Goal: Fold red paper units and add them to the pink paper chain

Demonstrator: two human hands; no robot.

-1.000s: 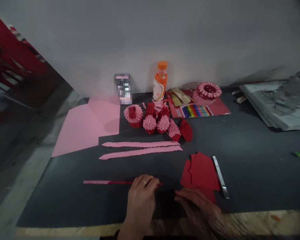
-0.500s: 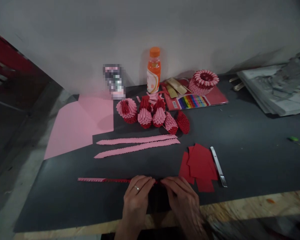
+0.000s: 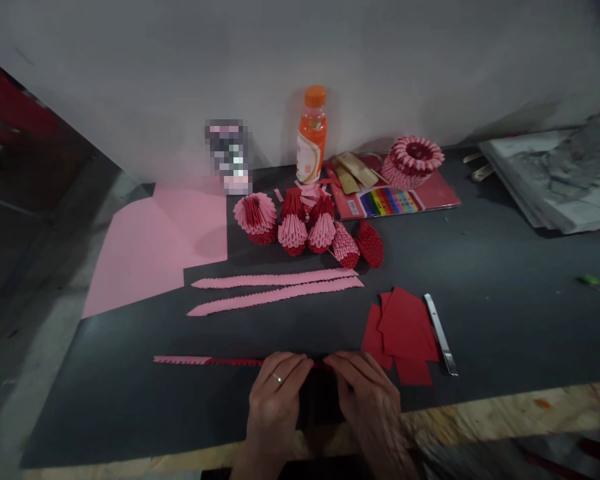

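Note:
A thin strip of interlocked folded paper [image 3: 190, 360], pink at its left end and red further on, lies along the front of the dark table. My left hand [image 3: 279, 400], with a ring on one finger, is closed on the red part. Close to its right, my right hand [image 3: 365, 393] pinches the same strip near its right end, fingers pressed together. The fingers hide most of the strip there. Beside my right hand lie red paper pieces [image 3: 407, 327] and a silver utility knife [image 3: 441, 335]. Two pink zigzag-edged strips [image 3: 275, 293] lie farther back.
Several red and pink folded-paper pieces [image 3: 293, 230] stand behind the strips. Farther back are an orange drink bottle [image 3: 311, 137], a coloured paper pack [image 3: 440, 193] and a round paper basket [image 3: 413, 162]. Pink sheets [image 3: 140, 260] lie left, a paper stack [image 3: 530, 180] right.
The view has shifted slightly. Both hands stay on the strip in nearly the same place, with only slight movement of the fingers.

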